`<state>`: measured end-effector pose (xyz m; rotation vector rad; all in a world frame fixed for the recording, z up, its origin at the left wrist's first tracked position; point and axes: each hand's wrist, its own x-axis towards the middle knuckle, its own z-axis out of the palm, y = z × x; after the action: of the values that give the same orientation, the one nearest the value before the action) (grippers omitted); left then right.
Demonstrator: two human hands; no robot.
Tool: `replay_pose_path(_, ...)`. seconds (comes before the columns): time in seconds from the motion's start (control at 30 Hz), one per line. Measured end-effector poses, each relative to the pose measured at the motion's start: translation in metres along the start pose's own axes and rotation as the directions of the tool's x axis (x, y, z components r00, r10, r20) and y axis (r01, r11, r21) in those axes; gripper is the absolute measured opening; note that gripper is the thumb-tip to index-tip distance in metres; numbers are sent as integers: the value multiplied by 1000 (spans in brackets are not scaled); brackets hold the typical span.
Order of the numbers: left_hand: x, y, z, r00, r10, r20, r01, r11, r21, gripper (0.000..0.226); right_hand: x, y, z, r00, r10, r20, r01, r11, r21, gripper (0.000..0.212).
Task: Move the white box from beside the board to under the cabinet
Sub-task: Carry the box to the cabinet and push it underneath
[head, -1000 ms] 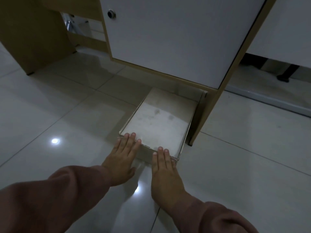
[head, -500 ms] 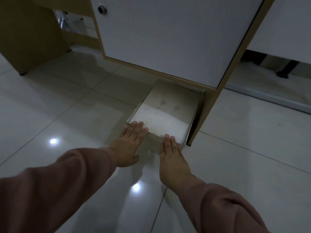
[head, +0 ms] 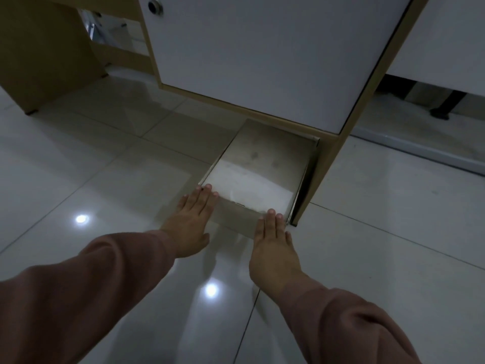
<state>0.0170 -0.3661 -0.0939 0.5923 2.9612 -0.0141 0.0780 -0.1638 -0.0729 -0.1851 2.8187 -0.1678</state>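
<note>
The flat white box (head: 258, 174) lies on the tiled floor, its far part under the cabinet (head: 262, 53), which has a white door and wooden edges. The box's right side runs along the cabinet's wooden side panel (head: 338, 164). My left hand (head: 193, 222) lies flat with its fingertips against the box's near left corner. My right hand (head: 274, 245) is flat too, fingertips on the near right corner. Neither hand grips the box; both press on its near edge. Pink sleeves cover both arms.
Glossy white floor tiles (head: 91, 179) spread all around, with two light reflections. A wooden desk panel (head: 44, 53) stands at the left. A round lock (head: 155, 7) sits on the cabinet door. A black furniture leg (head: 446, 103) is at the far right.
The box has slid farther under the cabinet, away from me. Both hands have followed it forward, still flat against its near edge.
</note>
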Motion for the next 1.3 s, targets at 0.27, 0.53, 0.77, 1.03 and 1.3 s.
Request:
replay_pose_path(0.27, 20, 1, -8, 997, -3, 74, 1, 1000, 28, 103, 18, 13, -4, 1000, 3, -1, -3, 1000, 3, 75)
replay_pose_path(0.53, 42, 3, -18, 993, -4, 122, -9, 994, 111, 106, 38, 24, -16, 997, 41, 61, -44, 998, 50, 77)
replay_pose_path(0.77, 58, 7, -27, 988, -19, 155, 5, 996, 88, 105, 51, 30, -22, 997, 60, 47, -63, 996, 60, 74)
replay_pose_path(1.03, 77, 11, -33, 986, -31, 167, 18, 997, 75, 103, 67, 37, -31, 996, 76, 56, -78, 997, 25, 74)
replay_pose_path(1.3, 94, 13, -37, 983, -41, 181, 26, 996, 81, 103, 82, 41, -36, 994, 89, 59, -85, 995, -58, 74)
